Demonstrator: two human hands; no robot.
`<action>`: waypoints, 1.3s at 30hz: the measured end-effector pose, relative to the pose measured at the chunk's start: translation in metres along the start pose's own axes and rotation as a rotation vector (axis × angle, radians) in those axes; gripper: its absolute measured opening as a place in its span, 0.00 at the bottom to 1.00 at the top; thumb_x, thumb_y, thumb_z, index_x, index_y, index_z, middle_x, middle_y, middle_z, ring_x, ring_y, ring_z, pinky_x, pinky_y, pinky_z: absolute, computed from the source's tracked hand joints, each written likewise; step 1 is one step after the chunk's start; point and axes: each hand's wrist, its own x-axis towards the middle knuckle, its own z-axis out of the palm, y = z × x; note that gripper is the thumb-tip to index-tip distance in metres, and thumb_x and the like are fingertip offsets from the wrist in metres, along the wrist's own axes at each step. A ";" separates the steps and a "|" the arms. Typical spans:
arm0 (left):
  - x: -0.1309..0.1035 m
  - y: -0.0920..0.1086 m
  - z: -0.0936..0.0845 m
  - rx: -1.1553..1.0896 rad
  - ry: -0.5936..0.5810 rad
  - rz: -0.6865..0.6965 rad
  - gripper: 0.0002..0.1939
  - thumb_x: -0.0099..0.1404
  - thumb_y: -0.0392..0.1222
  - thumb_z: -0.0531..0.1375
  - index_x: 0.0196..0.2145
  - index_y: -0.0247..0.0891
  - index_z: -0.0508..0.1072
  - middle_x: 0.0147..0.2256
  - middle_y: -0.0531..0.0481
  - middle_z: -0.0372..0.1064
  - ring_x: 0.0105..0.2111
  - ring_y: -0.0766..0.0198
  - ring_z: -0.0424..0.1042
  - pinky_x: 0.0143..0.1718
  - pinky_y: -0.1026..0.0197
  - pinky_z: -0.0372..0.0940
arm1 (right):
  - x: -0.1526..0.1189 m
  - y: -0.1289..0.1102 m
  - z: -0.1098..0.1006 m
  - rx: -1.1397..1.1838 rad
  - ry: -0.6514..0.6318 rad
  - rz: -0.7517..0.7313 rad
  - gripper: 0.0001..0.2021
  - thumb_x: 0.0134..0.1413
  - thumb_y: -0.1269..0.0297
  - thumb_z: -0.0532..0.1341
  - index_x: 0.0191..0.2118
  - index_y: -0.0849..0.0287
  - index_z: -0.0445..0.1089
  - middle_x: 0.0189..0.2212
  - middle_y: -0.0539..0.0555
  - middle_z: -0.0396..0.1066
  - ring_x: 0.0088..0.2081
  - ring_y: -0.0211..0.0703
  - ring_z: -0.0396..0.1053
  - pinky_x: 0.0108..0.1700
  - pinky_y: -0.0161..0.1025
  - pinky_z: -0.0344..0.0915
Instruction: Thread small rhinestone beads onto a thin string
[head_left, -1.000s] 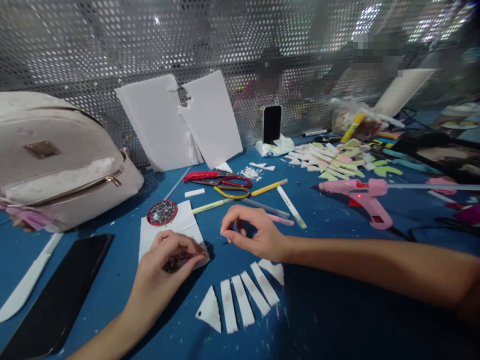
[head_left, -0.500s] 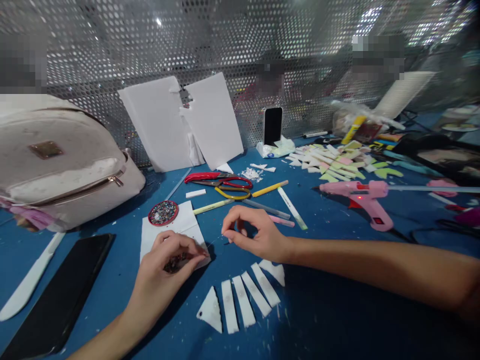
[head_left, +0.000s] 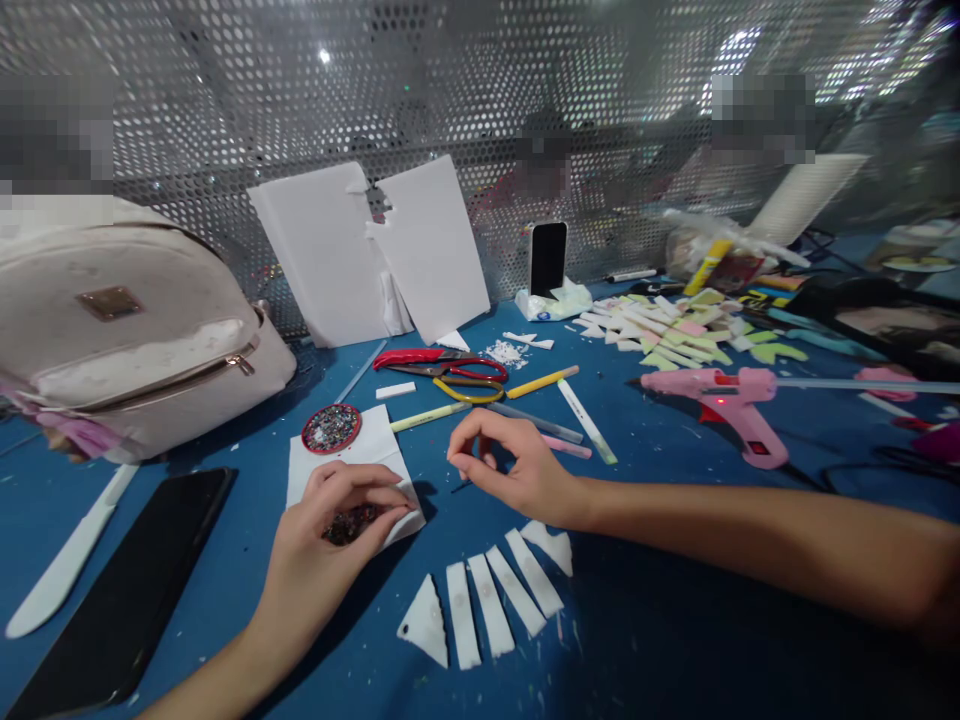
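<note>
My left hand (head_left: 341, 515) rests over a white sheet of paper (head_left: 307, 458), thumb and fingertips pinched together near its right edge. What the pinch holds is too small to make out. A pile of dark beads (head_left: 349, 526) shows under its curved fingers. To the right, my right hand (head_left: 517, 468) is closed in a pinch above the blue table; a thin dark sliver lies by its fingertips, but the thing held is unclear. A red-rimmed round dish of mixed beads (head_left: 331, 429) sits on the paper's top edge. Below my hands, white foam pieces (head_left: 484, 605) form a fish-skeleton shape.
A pink glue gun (head_left: 720, 400) lies right, behind my forearm. Red-handled cutters (head_left: 427, 360), yellow scissors (head_left: 469, 393) and markers lie beyond my hands. Foam scraps (head_left: 675, 325) are heaped at back right. A backpack (head_left: 150, 340), white knife (head_left: 67, 575) and black phone (head_left: 127, 600) are left.
The view has shifted slightly, so everything sits a little lower and further right. Both hands keep nearly the same pose and place.
</note>
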 end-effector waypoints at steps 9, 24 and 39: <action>0.001 0.001 0.000 -0.030 0.020 -0.010 0.09 0.66 0.42 0.64 0.44 0.46 0.71 0.31 0.57 0.81 0.36 0.59 0.78 0.44 0.54 0.65 | -0.001 0.000 0.000 -0.051 0.029 -0.010 0.02 0.63 0.70 0.59 0.36 0.60 0.67 0.30 0.49 0.66 0.26 0.33 0.57 0.28 0.33 0.57; 0.005 0.000 -0.002 0.001 -0.014 0.057 0.03 0.65 0.39 0.65 0.35 0.49 0.79 0.33 0.56 0.79 0.36 0.59 0.72 0.40 0.54 0.64 | -0.001 0.001 0.000 -0.095 -0.001 -0.009 0.03 0.64 0.70 0.58 0.37 0.59 0.67 0.32 0.50 0.67 0.32 0.36 0.62 0.32 0.35 0.58; 0.008 0.004 0.001 0.113 -0.026 0.102 0.05 0.64 0.37 0.63 0.31 0.46 0.77 0.31 0.56 0.79 0.32 0.60 0.73 0.46 0.49 0.58 | 0.003 0.006 0.001 -0.028 -0.223 -0.236 0.06 0.60 0.66 0.67 0.42 0.59 0.75 0.31 0.51 0.74 0.34 0.38 0.68 0.39 0.38 0.65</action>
